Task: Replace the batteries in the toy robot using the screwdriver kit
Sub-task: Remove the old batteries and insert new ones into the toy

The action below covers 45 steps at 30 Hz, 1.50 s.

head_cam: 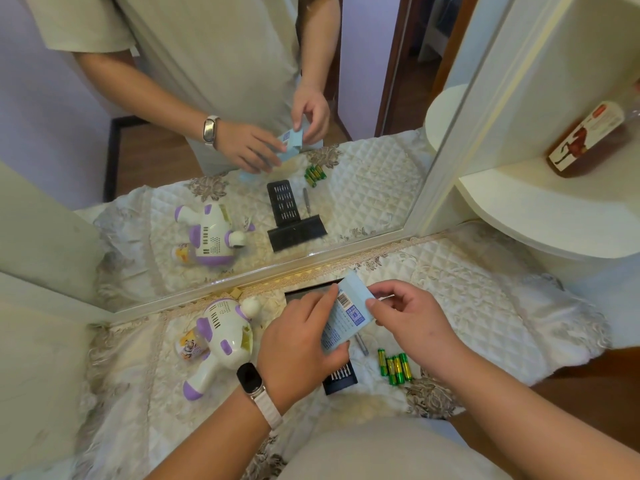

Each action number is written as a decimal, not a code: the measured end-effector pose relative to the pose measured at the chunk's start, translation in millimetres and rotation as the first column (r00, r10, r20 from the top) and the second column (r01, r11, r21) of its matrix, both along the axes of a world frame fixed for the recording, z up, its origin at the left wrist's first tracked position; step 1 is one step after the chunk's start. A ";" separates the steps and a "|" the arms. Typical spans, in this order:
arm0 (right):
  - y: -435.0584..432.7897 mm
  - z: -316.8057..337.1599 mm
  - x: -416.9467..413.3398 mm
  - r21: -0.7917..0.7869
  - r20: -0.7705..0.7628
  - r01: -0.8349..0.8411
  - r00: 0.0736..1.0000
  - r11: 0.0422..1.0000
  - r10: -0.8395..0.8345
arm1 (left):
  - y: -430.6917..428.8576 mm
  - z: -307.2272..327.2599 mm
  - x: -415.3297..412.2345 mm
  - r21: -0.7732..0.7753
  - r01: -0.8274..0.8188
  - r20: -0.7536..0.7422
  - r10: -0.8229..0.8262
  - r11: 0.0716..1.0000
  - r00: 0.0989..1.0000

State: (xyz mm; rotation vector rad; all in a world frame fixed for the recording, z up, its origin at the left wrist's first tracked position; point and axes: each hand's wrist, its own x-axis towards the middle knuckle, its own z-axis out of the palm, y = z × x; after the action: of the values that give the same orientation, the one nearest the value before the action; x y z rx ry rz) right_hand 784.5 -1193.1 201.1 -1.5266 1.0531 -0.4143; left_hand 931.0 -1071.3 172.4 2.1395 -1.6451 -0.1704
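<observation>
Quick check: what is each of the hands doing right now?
Left hand: closed on the light blue box, gripping its lower end.
Right hand: pinching the same box at its upper edge.

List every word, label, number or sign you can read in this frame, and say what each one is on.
Nothing here can be read well enough to quote.
Light blue box, held in both hands: a barcode and blocks of blue print, too small to read.
Bottle on the shelf: red and white label with a dark figure, text blurred.
Green batteries: yellow-banded wrappers, print unreadable.
Toy robot: a picture sticker, no legible words.
</observation>
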 end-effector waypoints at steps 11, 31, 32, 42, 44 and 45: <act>-18.9 -0.5 -21.1 0.379 0.121 0.099 0.980 0.920 -0.155 | -17.8 3.6 -22.7 -0.010 0.059 0.010 -0.059 0.998 0.998; -142.5 -68.4 -73.4 0.355 -0.063 0.021 0.998 0.935 0.001 | -144.4 -49.7 -96.4 0.309 -0.104 -0.166 0.161 0.945 0.973; -151.1 -76.3 -73.2 0.359 -0.069 0.018 0.998 0.933 0.007 | -153.3 -56.1 -98.5 0.319 -0.129 -0.191 0.197 0.939 0.961; -183.9 -156.9 -52.1 0.327 -0.187 -0.167 0.953 0.930 0.237 | -203.2 -121.4 -92.3 0.462 -0.520 -0.461 0.696 0.718 0.551; -185.1 -162.2 -48.2 0.255 -0.231 -0.243 0.925 0.936 0.303 | -204.5 -129.1 -91.9 0.464 -0.560 -0.457 0.727 0.687 0.513; -185.2 -163.6 -47.9 0.214 -0.267 -0.299 0.898 0.930 0.350 | -204.2 -133.6 -91.6 0.473 -0.568 -0.451 0.739 0.674 0.500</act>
State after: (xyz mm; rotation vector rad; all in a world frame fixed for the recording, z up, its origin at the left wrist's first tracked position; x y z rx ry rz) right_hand 736.7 -1378.2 37.5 -1.6070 1.0084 0.1461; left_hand 839.4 -1275.4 38.8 2.3817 -0.3596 -0.7905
